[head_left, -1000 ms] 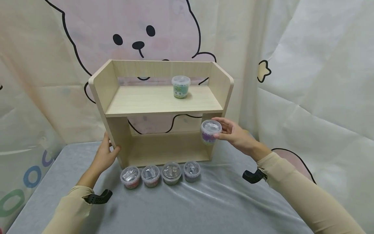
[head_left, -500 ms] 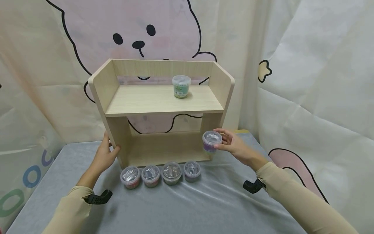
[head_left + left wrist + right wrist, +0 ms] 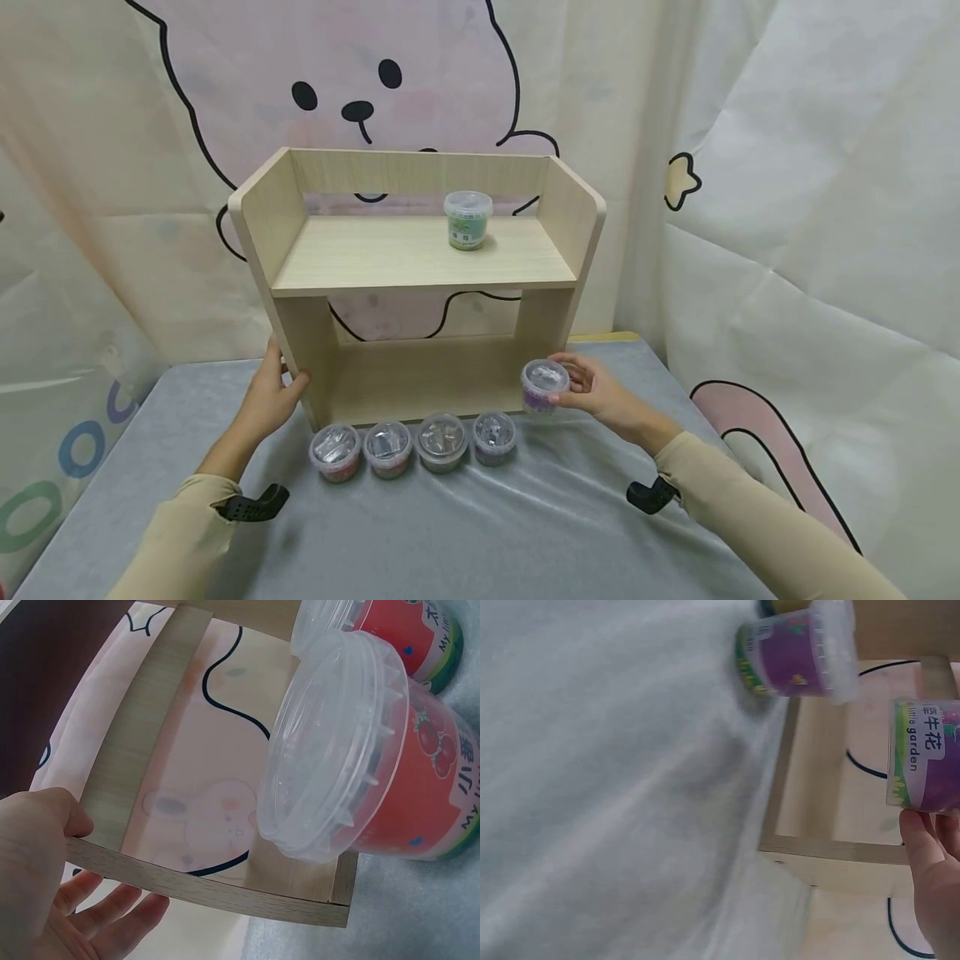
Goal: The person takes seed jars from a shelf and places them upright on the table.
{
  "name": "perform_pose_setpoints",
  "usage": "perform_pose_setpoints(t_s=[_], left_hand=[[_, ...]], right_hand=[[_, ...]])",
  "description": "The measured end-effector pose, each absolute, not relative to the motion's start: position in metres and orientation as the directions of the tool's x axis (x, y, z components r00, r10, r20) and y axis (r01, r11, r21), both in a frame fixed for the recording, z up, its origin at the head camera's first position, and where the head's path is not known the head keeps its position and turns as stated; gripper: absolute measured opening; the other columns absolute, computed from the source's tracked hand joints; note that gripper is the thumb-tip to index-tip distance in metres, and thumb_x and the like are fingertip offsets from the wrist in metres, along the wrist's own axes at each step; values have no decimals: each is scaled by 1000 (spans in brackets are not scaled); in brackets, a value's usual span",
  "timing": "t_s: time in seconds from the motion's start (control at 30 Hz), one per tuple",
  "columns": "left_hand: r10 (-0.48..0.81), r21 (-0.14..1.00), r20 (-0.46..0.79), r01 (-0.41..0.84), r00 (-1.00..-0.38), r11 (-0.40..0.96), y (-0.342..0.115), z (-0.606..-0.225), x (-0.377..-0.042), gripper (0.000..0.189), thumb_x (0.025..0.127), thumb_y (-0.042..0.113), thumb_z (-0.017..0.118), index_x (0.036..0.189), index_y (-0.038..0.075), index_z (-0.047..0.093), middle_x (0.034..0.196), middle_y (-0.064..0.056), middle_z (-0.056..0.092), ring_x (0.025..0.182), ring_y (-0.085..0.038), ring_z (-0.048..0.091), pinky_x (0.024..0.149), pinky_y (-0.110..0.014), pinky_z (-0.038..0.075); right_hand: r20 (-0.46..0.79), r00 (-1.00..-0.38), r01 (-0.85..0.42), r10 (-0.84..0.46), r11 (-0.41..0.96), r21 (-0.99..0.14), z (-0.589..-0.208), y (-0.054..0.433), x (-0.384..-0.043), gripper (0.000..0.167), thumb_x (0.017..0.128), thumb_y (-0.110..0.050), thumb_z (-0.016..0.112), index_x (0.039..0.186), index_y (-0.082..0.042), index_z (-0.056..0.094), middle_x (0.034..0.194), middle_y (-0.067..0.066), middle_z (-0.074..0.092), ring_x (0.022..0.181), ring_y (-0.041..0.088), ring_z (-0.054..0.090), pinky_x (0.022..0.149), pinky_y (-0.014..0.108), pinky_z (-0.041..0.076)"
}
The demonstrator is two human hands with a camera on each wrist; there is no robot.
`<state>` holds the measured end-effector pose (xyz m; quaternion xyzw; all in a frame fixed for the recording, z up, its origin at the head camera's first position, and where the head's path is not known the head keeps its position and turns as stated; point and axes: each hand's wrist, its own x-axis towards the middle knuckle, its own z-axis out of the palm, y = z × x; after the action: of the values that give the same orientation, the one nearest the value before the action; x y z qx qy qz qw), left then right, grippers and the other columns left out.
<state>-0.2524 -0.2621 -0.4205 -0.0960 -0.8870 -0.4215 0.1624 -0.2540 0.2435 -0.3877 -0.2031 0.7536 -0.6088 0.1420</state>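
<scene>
My right hand (image 3: 611, 402) holds a clear-lidded plastic tub with a purple label (image 3: 543, 387) between thumb and fingers, near the lower right front corner of a small wooden two-tier shelf (image 3: 423, 267). In the right wrist view that tub (image 3: 926, 757) shows a flower name and "little garden". My left hand (image 3: 258, 400) grips the shelf's left side panel, thumb on one face and fingers on the other, as the left wrist view shows. Several similar lidded tubs (image 3: 441, 443) stand in a row along the shelf's front foot. One tub with a green label (image 3: 468, 221) stands on the upper tier.
A grey cloth (image 3: 480, 533) covers the table. Red-labelled tubs (image 3: 420, 765) stand close by the left hand's side of the shelf. Behind hangs a pale curtain (image 3: 600, 100) with a cartoon bear print.
My right hand has lowered the purple-labelled tub from beside the upper tier's edge toward the table, near the row's right end. The left hand has stayed on the side panel.
</scene>
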Motion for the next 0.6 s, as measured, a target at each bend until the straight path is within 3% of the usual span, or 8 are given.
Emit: perform_pose_setpoints(t_s=[0.6], left_hand=[[19,723,366,298,-930,624,-261,-421,-253,80,97,4,50,162,18,6,152,-36,36,124,-65,49,90,-74,50]], right_hand=[[-27,-871,-101,-491,231,-968,-438,252,-253,68,85,-2,76,141,7,38,137,29,53,115,4,62,94,19,53]])
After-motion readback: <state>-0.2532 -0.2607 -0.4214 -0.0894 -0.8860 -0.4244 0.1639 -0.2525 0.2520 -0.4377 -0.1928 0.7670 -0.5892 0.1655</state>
